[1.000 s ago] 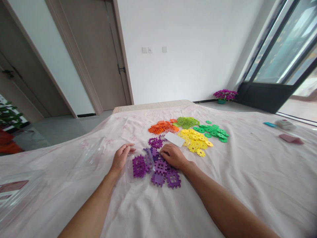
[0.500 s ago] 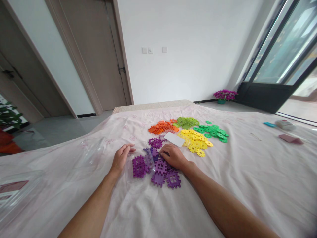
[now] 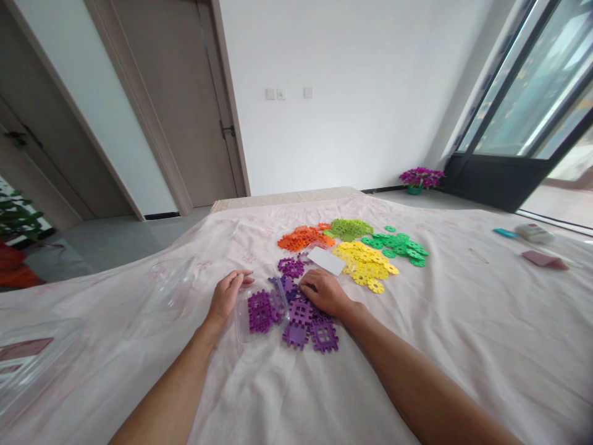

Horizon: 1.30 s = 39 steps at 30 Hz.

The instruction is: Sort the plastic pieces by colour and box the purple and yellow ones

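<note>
A clear plastic box lies on the cloth with purple notched building pieces in it. At its left and upper rim rests my left hand, open, its fingers stretched out to the right. My right hand lies over the loose purple square pieces to the right of the box. Its fingers are bent down and close together among these pieces; what is under the fingertips is hidden. More purple pieces lie beyond the box, and a white card is just beyond my right hand.
Piles of orange, light green, yellow and green pieces lie farther back. Clear plastic containers stand at left. At right are a pink cloth-like item, a blue item and a whitish packet.
</note>
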{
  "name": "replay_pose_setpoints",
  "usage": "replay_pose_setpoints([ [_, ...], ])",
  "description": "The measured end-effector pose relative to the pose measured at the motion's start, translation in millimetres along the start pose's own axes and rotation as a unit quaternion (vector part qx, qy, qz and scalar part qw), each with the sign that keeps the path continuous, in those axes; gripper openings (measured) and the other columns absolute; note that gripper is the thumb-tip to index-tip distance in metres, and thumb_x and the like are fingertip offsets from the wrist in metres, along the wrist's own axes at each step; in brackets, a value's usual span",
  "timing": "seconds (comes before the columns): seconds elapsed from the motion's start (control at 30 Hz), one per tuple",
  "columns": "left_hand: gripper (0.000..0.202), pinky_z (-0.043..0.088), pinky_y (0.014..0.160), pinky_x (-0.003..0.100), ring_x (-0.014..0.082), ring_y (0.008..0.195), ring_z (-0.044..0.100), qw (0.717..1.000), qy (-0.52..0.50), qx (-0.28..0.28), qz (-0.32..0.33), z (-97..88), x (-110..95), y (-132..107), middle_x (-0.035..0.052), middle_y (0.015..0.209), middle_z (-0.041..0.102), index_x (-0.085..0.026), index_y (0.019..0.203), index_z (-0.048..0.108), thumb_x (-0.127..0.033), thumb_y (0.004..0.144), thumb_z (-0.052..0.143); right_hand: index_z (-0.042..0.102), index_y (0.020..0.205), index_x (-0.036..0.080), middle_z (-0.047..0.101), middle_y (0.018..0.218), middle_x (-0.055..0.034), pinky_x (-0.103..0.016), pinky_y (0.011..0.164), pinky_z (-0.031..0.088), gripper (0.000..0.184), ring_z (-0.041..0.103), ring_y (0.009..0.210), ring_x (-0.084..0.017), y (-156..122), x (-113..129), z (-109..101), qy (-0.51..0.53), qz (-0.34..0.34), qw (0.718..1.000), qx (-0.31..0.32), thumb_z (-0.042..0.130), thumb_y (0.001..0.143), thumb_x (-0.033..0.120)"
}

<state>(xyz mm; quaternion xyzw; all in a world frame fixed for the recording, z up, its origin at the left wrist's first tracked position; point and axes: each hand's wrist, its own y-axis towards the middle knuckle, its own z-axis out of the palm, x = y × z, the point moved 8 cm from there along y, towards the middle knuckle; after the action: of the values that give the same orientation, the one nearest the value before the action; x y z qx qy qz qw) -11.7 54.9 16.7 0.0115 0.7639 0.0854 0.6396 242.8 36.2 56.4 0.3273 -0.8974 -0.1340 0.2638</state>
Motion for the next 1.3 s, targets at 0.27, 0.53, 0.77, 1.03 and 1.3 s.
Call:
replay_pose_setpoints([
  [0.27, 0.045, 0.049, 0.080, 0.034, 0.0245, 0.090, 0.069, 1.000, -0.005, -0.006, -0.002, -1.1, 1.2, -0.3, 0.0111, 0.093, 0.074, -0.015, 0.105, 0.069, -0.052, 0.083, 0.055, 0.066, 0.080, 0.020, 0.066, 0.083, -0.0023, -0.027, 0.079, 0.043, 0.017, 0.058, 0.081, -0.015, 0.1, -0.6, 0.5, 0.006, 0.000, 1.000, -0.002, 0.054, 0.092, 0.015],
  [0.53, 0.046, 0.049, 0.081, 0.034, 0.0239, 0.088, 0.069, 1.000, -0.003, -0.003, 0.002, -1.3, 1.7, 0.4, 0.0109, 0.092, 0.074, -0.015, 0.105, 0.069, -0.053, 0.083, 0.054, 0.066, 0.082, 0.020, 0.066, 0.083, -0.0021, -0.027, 0.080, 0.043, 0.017, 0.059, 0.082, -0.015, 0.0, -2.5, 1.8, 0.005, -0.002, 1.000, -0.002, 0.053, 0.092, 0.016],
  [0.77, 0.046, 0.049, 0.081, 0.035, 0.0242, 0.088, 0.069, 1.000, -0.006, -0.005, 0.002, -0.8, -0.8, -0.8, 0.0106, 0.091, 0.075, -0.015, 0.104, 0.069, -0.053, 0.083, 0.055, 0.067, 0.084, 0.020, 0.067, 0.084, -0.0030, -0.028, 0.080, 0.044, 0.015, 0.059, 0.082, -0.016, -0.8, -5.2, 3.2, 0.007, 0.001, 1.000, -0.009, 0.055, 0.091, 0.016],
  [1.03, 0.046, 0.050, 0.080, 0.035, 0.0245, 0.088, 0.070, 1.000, -0.001, -0.008, 0.004, -0.4, -4.7, -2.5, 0.0109, 0.091, 0.075, -0.014, 0.104, 0.069, -0.052, 0.082, 0.055, 0.066, 0.081, 0.020, 0.066, 0.083, -0.0028, -0.028, 0.081, 0.044, 0.016, 0.059, 0.082, -0.016, -0.6, -5.2, 4.0, 0.005, -0.001, 1.000, 0.000, 0.054, 0.091, 0.016],
  [1.3, 0.046, 0.049, 0.081, 0.033, 0.0227, 0.089, 0.069, 1.000, -0.017, 0.001, -0.005, 1.9, -4.4, -3.6, 0.0099, 0.096, 0.074, -0.015, 0.112, 0.065, -0.049, 0.082, 0.057, 0.066, 0.082, 0.020, 0.066, 0.084, -0.0027, -0.028, 0.081, 0.044, 0.016, 0.058, 0.083, -0.016, -0.7, -4.8, 3.9, 0.005, -0.001, 1.000, 0.000, 0.054, 0.091, 0.015],
])
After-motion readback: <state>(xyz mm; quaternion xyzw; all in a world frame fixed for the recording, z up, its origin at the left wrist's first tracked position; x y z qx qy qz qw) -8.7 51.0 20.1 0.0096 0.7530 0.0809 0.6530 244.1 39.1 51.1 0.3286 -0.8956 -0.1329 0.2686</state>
